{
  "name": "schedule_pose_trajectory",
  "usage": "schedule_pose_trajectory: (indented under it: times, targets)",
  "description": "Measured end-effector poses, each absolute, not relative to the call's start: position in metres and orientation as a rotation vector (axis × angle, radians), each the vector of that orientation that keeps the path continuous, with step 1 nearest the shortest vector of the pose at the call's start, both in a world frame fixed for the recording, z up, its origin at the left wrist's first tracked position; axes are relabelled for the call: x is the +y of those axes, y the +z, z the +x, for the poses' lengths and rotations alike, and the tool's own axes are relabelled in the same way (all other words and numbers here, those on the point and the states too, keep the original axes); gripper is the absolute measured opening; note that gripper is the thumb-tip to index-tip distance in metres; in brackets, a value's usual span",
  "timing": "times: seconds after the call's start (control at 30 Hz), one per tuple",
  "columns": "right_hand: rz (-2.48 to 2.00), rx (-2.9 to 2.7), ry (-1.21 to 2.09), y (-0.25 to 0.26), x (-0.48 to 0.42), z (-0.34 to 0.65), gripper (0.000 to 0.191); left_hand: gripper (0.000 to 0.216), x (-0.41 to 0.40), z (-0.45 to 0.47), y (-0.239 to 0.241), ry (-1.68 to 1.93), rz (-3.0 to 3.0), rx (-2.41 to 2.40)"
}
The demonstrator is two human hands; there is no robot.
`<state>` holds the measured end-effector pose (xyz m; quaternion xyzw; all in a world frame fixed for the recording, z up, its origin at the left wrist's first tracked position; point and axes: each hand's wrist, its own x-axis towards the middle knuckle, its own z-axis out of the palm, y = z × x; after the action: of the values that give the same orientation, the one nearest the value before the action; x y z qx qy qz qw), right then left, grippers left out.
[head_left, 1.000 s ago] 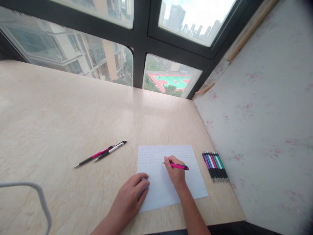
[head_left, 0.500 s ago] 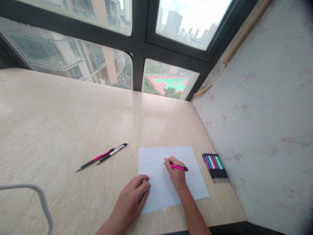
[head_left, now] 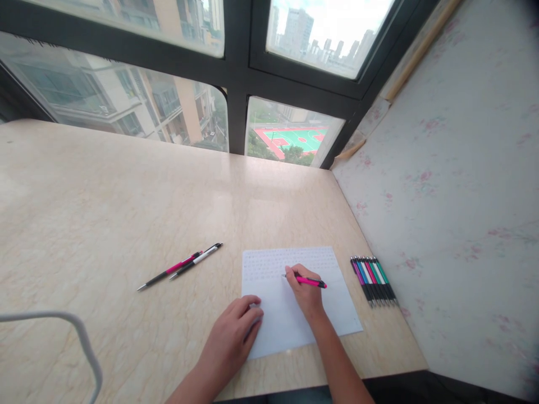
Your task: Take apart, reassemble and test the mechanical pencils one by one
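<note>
A white sheet of paper [head_left: 295,331] lies on the pale marbled surface, with rows of small handwriting across its upper part. In my right hand [head_left: 307,293] is a pink and black pen [head_left: 310,281], gripped between thumb and fingers. Its tip meets the paper at the lowest written row, or hovers just over it. My left hand [head_left: 233,331] rests on the paper's lower left edge, holding nothing, its fingers loosely bent and the thumb apart from them.
To the left lie a pink and black pen [head_left: 168,270] and a white and black pen [head_left: 197,261], side by side. Several coloured pens [head_left: 374,281] form a row near the papered wall [head_left: 463,224]. A grey cable [head_left: 82,336] curves at lower left. Dark-framed windows [head_left: 238,73] stand behind.
The whole view has shifted slightly, with the paper, pens and hands a little higher and farther right. Relative to the paper, both hands look unmoved.
</note>
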<state>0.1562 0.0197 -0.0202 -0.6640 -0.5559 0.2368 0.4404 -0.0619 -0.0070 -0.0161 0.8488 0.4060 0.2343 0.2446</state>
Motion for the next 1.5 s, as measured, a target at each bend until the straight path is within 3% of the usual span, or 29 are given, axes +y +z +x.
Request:
schedule_pose_trajectory:
  times: [1.5]
  targets:
    - [-1.68,-1.344,0.557,-0.0256,0.021,0.1573,0.038,0.016,-0.0072,-0.0592,-0.0099,0.623,2.321,1.09]
